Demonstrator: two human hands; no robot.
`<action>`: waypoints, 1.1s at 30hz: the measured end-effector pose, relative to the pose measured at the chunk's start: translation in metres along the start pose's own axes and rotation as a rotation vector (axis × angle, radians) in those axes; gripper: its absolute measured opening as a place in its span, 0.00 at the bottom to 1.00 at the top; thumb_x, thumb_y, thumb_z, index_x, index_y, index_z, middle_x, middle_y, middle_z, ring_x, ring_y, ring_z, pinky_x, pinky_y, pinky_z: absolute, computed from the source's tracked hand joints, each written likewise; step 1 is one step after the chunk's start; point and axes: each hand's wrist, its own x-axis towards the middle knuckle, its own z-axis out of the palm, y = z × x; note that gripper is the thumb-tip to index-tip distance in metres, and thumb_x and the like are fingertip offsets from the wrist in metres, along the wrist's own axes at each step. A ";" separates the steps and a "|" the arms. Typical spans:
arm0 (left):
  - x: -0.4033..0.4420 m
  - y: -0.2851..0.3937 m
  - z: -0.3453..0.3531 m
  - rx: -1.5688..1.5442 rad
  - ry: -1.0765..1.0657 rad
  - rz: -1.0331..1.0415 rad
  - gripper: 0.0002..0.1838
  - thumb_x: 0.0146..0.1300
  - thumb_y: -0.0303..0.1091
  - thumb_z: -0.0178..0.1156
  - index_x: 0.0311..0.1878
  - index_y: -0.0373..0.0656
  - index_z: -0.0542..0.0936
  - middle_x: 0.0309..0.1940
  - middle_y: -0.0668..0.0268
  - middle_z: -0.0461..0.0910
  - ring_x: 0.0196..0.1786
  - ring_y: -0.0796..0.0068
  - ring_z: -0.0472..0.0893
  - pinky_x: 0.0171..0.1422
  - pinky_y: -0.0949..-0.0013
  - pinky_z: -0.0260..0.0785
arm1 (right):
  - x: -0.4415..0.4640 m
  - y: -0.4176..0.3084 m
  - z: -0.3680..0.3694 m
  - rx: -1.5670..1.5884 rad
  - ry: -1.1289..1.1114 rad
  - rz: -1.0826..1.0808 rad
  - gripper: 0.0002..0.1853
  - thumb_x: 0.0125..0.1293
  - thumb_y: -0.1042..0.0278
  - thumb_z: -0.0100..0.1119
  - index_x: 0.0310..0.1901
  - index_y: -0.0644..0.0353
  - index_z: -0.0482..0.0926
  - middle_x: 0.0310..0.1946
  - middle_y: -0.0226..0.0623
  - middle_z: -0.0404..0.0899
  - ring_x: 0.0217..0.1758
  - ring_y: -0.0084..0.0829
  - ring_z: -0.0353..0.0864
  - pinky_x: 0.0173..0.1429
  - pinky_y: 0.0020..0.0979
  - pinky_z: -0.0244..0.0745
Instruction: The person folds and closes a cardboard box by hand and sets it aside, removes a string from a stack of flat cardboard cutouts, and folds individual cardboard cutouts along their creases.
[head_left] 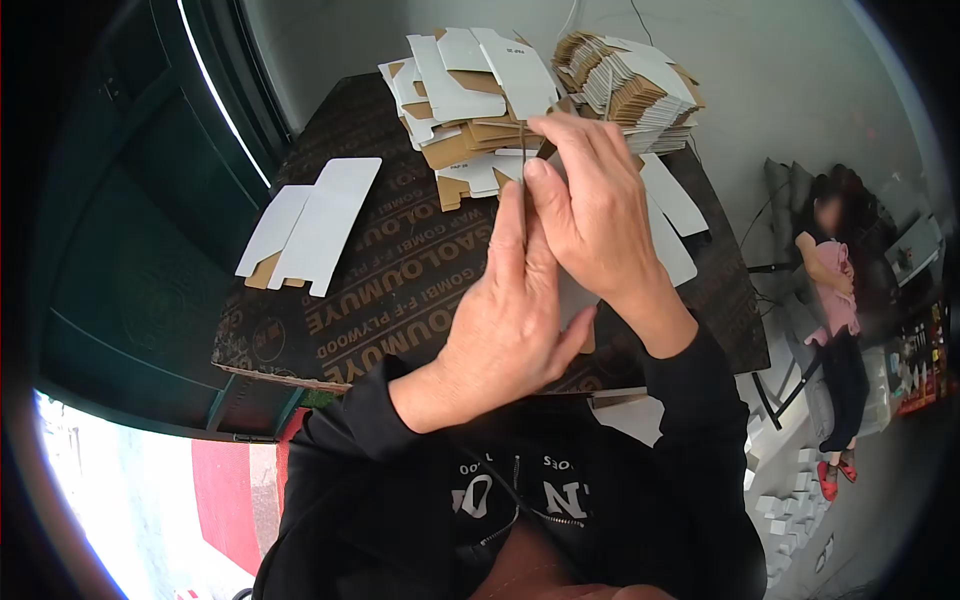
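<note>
Both hands are close together above the middle of the dark printed table [400, 270]. My left hand [495, 320] and my right hand [595, 205] press on a thin cardboard piece [524, 165] seen nearly edge-on between them. Its lower part is mostly hidden by the hands. Behind the fingertips lies a loose pile of flat white and brown cartons [465, 90]. To the left a flat white carton [315, 225] rests by itself on the table. More white card [675, 205] shows to the right of my right hand.
A thick stack of folded cartons [635, 90] stands at the back right of the table. At far right a person [835, 290] reclines on a dark seat. Small white boxes [795, 515] lie on the floor. A green door [130, 250] is at left.
</note>
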 end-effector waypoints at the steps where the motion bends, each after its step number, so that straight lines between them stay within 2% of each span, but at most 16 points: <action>1: 0.000 0.003 -0.001 -0.025 0.016 0.027 0.44 0.60 0.44 0.65 0.73 0.31 0.59 0.75 0.37 0.48 0.74 0.42 0.62 0.62 0.57 0.77 | -0.002 0.001 0.001 0.062 0.000 0.033 0.09 0.61 0.71 0.60 0.44 0.58 0.77 0.36 0.36 0.78 0.37 0.34 0.69 0.49 0.32 0.67; 3: -0.002 0.011 -0.001 -0.100 0.076 0.064 0.40 0.61 0.45 0.64 0.70 0.31 0.62 0.73 0.36 0.52 0.69 0.42 0.69 0.59 0.53 0.78 | -0.003 0.003 -0.006 0.180 -0.036 0.077 0.02 0.60 0.74 0.57 0.35 0.59 0.75 0.30 0.32 0.76 0.31 0.32 0.66 0.46 0.31 0.65; 4: -0.003 0.010 -0.004 -0.124 0.089 0.093 0.38 0.62 0.46 0.64 0.69 0.31 0.64 0.72 0.36 0.55 0.66 0.41 0.72 0.57 0.51 0.78 | -0.004 0.002 -0.007 0.242 -0.036 0.112 0.02 0.60 0.75 0.56 0.30 0.60 0.74 0.27 0.31 0.76 0.28 0.32 0.64 0.45 0.30 0.64; 5: -0.005 0.008 -0.008 -0.119 0.085 0.093 0.38 0.62 0.46 0.64 0.69 0.31 0.64 0.72 0.36 0.55 0.66 0.41 0.72 0.57 0.51 0.78 | -0.006 0.002 -0.010 0.246 -0.031 0.115 0.02 0.60 0.75 0.56 0.30 0.60 0.74 0.27 0.31 0.76 0.28 0.32 0.64 0.45 0.30 0.64; 9: -0.015 -0.016 -0.031 -0.593 0.100 0.374 0.26 0.60 0.39 0.63 0.57 0.31 0.74 0.70 0.39 0.62 0.67 0.46 0.72 0.61 0.57 0.76 | -0.008 0.008 -0.030 0.626 -0.003 0.302 0.07 0.58 0.78 0.56 0.24 0.60 0.71 0.21 0.29 0.70 0.26 0.29 0.60 0.42 0.29 0.62; 11: -0.011 -0.025 -0.039 -0.732 0.209 0.310 0.17 0.60 0.36 0.61 0.47 0.33 0.77 0.64 0.42 0.70 0.61 0.50 0.77 0.63 0.58 0.74 | -0.007 0.012 -0.031 0.731 0.012 0.266 0.08 0.58 0.76 0.56 0.23 0.60 0.70 0.21 0.29 0.69 0.26 0.28 0.59 0.42 0.30 0.62; 12: -0.006 -0.030 -0.045 -0.712 0.267 0.196 0.17 0.62 0.35 0.59 0.49 0.33 0.77 0.61 0.47 0.75 0.59 0.56 0.78 0.66 0.59 0.70 | -0.005 0.015 -0.031 0.835 0.024 0.224 0.09 0.59 0.74 0.57 0.23 0.59 0.70 0.21 0.29 0.68 0.26 0.28 0.59 0.42 0.30 0.62; 14: 0.020 -0.027 -0.044 -0.935 0.546 -0.099 0.18 0.63 0.35 0.59 0.52 0.31 0.78 0.55 0.51 0.79 0.58 0.60 0.77 0.66 0.63 0.67 | -0.001 0.017 -0.030 1.045 0.048 0.135 0.12 0.61 0.70 0.57 0.21 0.59 0.70 0.20 0.29 0.67 0.27 0.28 0.58 0.42 0.31 0.62; 15: 0.028 -0.036 -0.047 -0.932 0.550 -0.098 0.18 0.63 0.35 0.59 0.52 0.31 0.78 0.55 0.51 0.79 0.58 0.60 0.77 0.66 0.63 0.67 | 0.000 0.017 -0.029 1.048 0.047 0.131 0.12 0.61 0.70 0.57 0.21 0.59 0.70 0.20 0.29 0.67 0.27 0.28 0.58 0.42 0.31 0.62; 19: 0.043 -0.083 -0.064 -1.184 -0.016 -0.284 0.26 0.67 0.39 0.57 0.62 0.29 0.74 0.52 0.51 0.80 0.55 0.60 0.80 0.63 0.65 0.69 | 0.005 0.014 -0.029 1.140 -0.030 0.036 0.18 0.66 0.55 0.51 0.21 0.56 0.66 0.19 0.30 0.60 0.29 0.30 0.56 0.45 0.38 0.59; 25: 0.057 -0.069 -0.069 -1.062 -0.166 -0.420 0.26 0.65 0.40 0.59 0.60 0.29 0.77 0.51 0.53 0.82 0.53 0.64 0.78 0.61 0.67 0.67 | 0.001 0.017 -0.016 1.206 -0.038 0.052 0.20 0.65 0.52 0.54 0.21 0.57 0.69 0.20 0.30 0.66 0.27 0.29 0.59 0.43 0.35 0.61; 30: 0.061 -0.073 -0.063 -1.055 -0.249 -0.524 0.25 0.67 0.40 0.56 0.58 0.28 0.78 0.54 0.54 0.81 0.52 0.63 0.78 0.62 0.65 0.66 | 0.002 0.034 -0.011 1.216 0.050 0.022 0.18 0.66 0.57 0.54 0.22 0.58 0.70 0.21 0.30 0.66 0.28 0.29 0.58 0.42 0.33 0.61; 33: 0.060 -0.063 -0.056 -0.991 -0.044 -0.442 0.22 0.70 0.37 0.52 0.56 0.25 0.76 0.44 0.56 0.80 0.45 0.68 0.76 0.53 0.72 0.66 | -0.003 0.059 -0.009 1.085 0.078 0.155 0.16 0.69 0.60 0.52 0.24 0.59 0.73 0.23 0.30 0.69 0.29 0.29 0.61 0.43 0.31 0.62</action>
